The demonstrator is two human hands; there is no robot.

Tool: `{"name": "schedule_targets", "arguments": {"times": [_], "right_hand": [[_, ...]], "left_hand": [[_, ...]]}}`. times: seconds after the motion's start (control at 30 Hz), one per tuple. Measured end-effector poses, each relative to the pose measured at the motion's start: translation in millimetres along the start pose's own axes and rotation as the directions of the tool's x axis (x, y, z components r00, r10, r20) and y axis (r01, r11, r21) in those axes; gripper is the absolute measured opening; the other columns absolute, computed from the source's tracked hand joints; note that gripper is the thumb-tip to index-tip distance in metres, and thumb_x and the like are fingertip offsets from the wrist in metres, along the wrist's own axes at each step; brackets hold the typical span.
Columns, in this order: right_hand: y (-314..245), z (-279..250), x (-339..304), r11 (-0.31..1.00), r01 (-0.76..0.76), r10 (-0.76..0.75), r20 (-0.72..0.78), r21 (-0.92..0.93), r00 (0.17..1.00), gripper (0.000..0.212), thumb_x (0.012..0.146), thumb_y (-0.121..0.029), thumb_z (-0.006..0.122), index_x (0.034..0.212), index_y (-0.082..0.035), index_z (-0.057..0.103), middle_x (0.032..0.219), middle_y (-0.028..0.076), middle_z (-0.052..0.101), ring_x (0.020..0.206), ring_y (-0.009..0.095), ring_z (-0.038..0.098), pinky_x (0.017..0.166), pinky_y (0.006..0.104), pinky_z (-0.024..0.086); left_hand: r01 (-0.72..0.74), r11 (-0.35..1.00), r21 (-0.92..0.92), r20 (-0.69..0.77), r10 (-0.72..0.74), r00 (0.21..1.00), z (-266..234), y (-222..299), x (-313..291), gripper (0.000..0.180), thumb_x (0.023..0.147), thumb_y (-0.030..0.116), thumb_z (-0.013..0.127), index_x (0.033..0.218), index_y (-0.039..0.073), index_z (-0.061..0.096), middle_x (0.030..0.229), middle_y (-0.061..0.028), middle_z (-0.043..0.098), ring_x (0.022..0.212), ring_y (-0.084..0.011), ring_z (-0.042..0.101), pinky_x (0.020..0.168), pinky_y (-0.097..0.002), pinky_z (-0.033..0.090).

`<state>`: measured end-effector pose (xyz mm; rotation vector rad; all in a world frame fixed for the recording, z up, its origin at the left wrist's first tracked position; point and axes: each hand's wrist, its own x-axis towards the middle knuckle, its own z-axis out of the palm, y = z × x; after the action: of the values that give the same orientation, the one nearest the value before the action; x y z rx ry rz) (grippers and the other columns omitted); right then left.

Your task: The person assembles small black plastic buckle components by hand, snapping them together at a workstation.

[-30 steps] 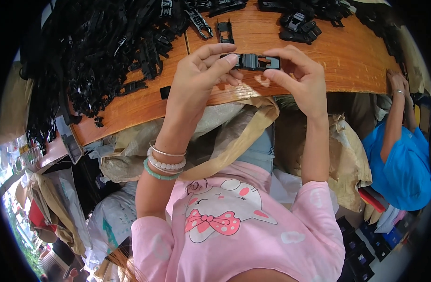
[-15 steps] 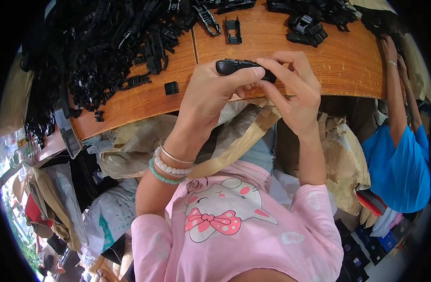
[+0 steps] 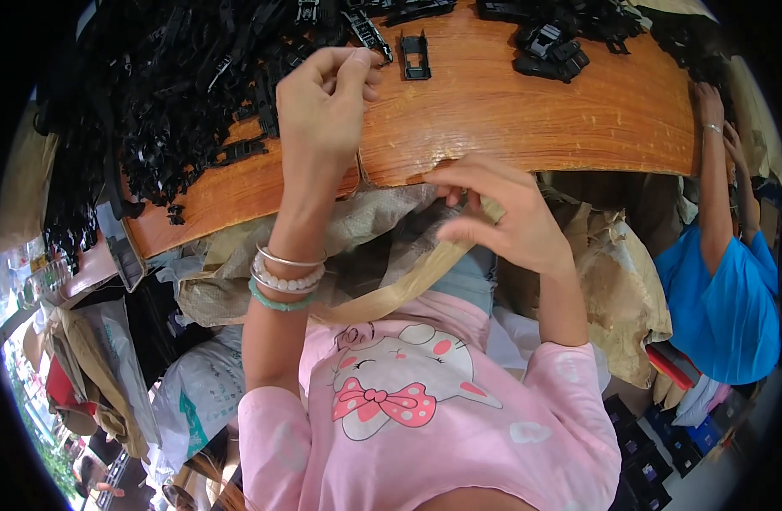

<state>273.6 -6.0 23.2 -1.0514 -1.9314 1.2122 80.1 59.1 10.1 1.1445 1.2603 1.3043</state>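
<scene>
My left hand (image 3: pixel 323 98) is raised over the table at the right edge of a pile of black plastic parts (image 3: pixel 186 94). Its thumb and fingers are curled together; whatever they hold, if anything, is hidden. Just beyond its fingertips lies a long slim black part (image 3: pixel 368 32). A black rectangular frame (image 3: pixel 415 56) rests on the wood to the right of it. My right hand (image 3: pixel 506 209) hovers at the table's near edge, above an open woven sack (image 3: pixel 387 209). Its fingers and thumb are apart, with nothing visible between them.
The wooden table (image 3: pixel 527 119) spans the far side. More black parts (image 3: pixel 553 51) sit at its back right. A co-worker in a blue shirt (image 3: pixel 723 298) reaches onto the table at the right. Brown sacking (image 3: pixel 621 289) and a white bag (image 3: pixel 204 392) stand below the table.
The smooth black plastic piece that both hands held is out of sight. My left hand has moved up and left to the parts; my right hand has dropped toward the sack and opened.
</scene>
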Motion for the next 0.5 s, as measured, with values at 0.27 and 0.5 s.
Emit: {"name": "schedule_targets", "arguments": {"times": [0.27, 0.5], "right_hand": [[52, -15, 70, 0.697, 0.085, -0.37, -0.255, -0.712, 0.893, 0.031, 0.072, -0.004, 0.06, 0.104, -0.003, 0.062, 0.105, 0.009, 0.058, 0.095, 0.026, 0.056, 0.076, 0.0348, 0.045], [54, -14, 23, 0.612, 0.014, -0.42, -0.311, -0.79, 0.853, 0.024, 0.068, -0.004, 0.063, 0.093, -0.004, 0.064, 0.109, 0.01, 0.057, 0.097, 0.027, 0.053, 0.08, 0.037, 0.043]], "left_hand": [[-0.345, 0.871, 0.35, 0.128, 0.32, 0.939, 47, 21, 6, 0.012, 0.082, 0.003, 0.058, 0.091, -0.002, 0.063, 0.075, -0.0108, 0.064, 0.061, -0.0154, 0.061, 0.06, -0.0258, 0.048], [-0.631, 0.631, 0.452, 0.49, 0.415, 0.767, 100, 13, 42, 0.021, 0.078, 0.012, 0.067, 0.096, 0.001, 0.066, 0.08, -0.0133, 0.067, 0.07, -0.0247, 0.066, 0.066, -0.0306, 0.051]]}}
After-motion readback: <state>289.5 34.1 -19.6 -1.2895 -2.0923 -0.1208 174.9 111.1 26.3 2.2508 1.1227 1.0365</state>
